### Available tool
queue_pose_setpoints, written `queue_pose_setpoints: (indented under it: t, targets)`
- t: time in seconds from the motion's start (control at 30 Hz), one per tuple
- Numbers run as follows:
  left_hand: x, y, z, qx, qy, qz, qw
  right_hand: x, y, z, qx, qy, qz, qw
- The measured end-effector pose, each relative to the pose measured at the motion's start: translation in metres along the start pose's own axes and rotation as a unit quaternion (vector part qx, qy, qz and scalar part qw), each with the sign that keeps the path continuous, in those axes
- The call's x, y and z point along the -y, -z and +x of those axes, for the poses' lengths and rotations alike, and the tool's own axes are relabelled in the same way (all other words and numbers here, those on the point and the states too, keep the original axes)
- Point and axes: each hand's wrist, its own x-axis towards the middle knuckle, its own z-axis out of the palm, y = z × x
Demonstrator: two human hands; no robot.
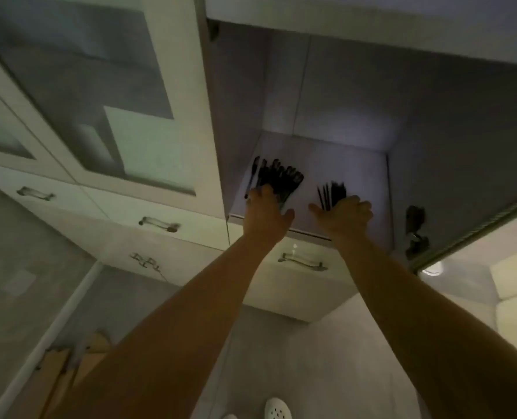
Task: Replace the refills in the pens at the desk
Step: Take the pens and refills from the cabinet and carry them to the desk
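I see the pens (277, 179) fanned out as a dark bunch on the shelf (354, 176) inside the open wall cupboard, at the shelf's left front. The refills (331, 193), thinner dark sticks, sit just right of the pens on the same shelf, near its front edge. Left hand (266, 214) is up on the near ends of the pens; its fingers (261, 192) are spread and lie over the bunch, but I can't tell from this angle whether they clamp it or just touch it. Right hand (348, 214) is at the near ends of the refills, thumb out toward the pens; its fingers (361, 204) are bent over the sticks, and I can't tell if they grip. Frame is dim and motion-blurred. Left of the shelf there's a closed glass-front door (100, 101). Below the shelf are drawers with metal handles (302, 261). Right of the shelf, the open door's hinge (414, 231). Far below, a white shoe (277, 409) on the floor.
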Motion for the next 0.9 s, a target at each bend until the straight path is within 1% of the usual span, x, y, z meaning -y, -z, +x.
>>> queue_pose_setpoints:
  t: [0.07, 0.13, 0.23, 0.33, 0.4, 0.47, 0.53, 0.63, 0.77, 0.9]
  targets:
    - [-0.005, -0.011, 0.017, 0.012, 0.013, 0.054, 0.998, 0.0, 0.0, 0.011, 0.016, -0.018, -0.038, 0.999]
    - [-0.005, -0.02, 0.033, 0.023, 0.039, 0.096, 0.994, -0.004, -0.006, 0.029, 0.041, -0.031, -0.048, 0.998]
    - [0.001, -0.032, 0.056, 0.025, 0.064, 0.139, 0.988, -0.008, -0.017, 0.049, 0.066, -0.016, -0.074, 0.995]
    - [0.009, -0.038, 0.075, 0.035, 0.092, 0.152, 0.983, -0.007, -0.025, 0.063, 0.057, 0.01, -0.098, 0.994]
    - [0.011, -0.042, 0.085, 0.044, 0.105, 0.159, 0.981, -0.003, -0.029, 0.07, 0.052, 0.004, -0.078, 0.996]
    - [0.013, -0.046, 0.094, 0.044, 0.106, 0.168, 0.979, 0.001, -0.032, 0.079, 0.066, 0.003, -0.063, 0.996]
    - [0.014, -0.05, 0.102, 0.03, 0.106, 0.171, 0.979, 0.005, -0.033, 0.085, 0.093, 0.015, -0.08, 0.992]
    - [0.012, -0.05, 0.111, 0.019, 0.104, 0.194, 0.975, 0.012, -0.033, 0.091, 0.124, 0.04, -0.138, 0.982]
    - [0.003, -0.052, 0.12, 0.069, 0.124, 0.239, 0.961, 0.022, -0.033, 0.095, 0.149, 0.057, -0.188, 0.969]
    - [-0.005, -0.058, 0.123, 0.067, 0.136, 0.244, 0.958, 0.026, -0.038, 0.096, 0.155, 0.068, -0.221, 0.96]
